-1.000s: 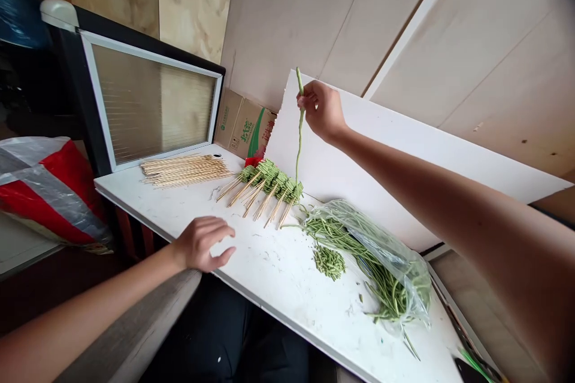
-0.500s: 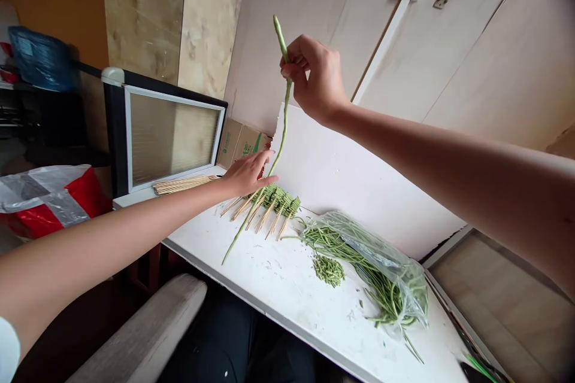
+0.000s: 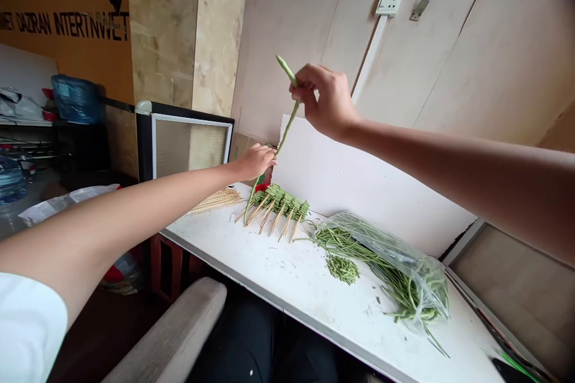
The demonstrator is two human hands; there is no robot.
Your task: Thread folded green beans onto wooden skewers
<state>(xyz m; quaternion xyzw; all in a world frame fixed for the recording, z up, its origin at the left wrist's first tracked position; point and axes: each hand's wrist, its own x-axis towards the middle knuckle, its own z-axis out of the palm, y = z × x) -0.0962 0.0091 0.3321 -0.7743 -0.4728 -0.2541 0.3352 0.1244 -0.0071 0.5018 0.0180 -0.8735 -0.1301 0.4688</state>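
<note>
A long green bean point(image 3: 286, 130) hangs slantwise above the table, its thick upper end pinched in my right hand point(image 3: 324, 99). Lower down, the fingers of my left hand point(image 3: 255, 163) are closed round the same bean, and its thin tail hangs below them. Behind that tail, skewers threaded with cut bean pieces point(image 3: 283, 200) lie in a row. A small pile of cut pieces point(image 3: 342, 268) sits nearer me, beside a clear plastic bag point(image 3: 390, 248) with many whole long beans point(image 3: 381, 269).
Bare wooden sticks point(image 3: 218, 200) lie at the left on the white table point(image 3: 291, 287). Behind them stand a framed partition point(image 3: 191, 146) and a cardboard box. A chair armrest point(image 3: 179, 335) is below the table's front edge.
My left hand has closed on the bean, where its fingers were spread before. The bean's tail has swung up and back toward the skewers. The view has shifted left.
</note>
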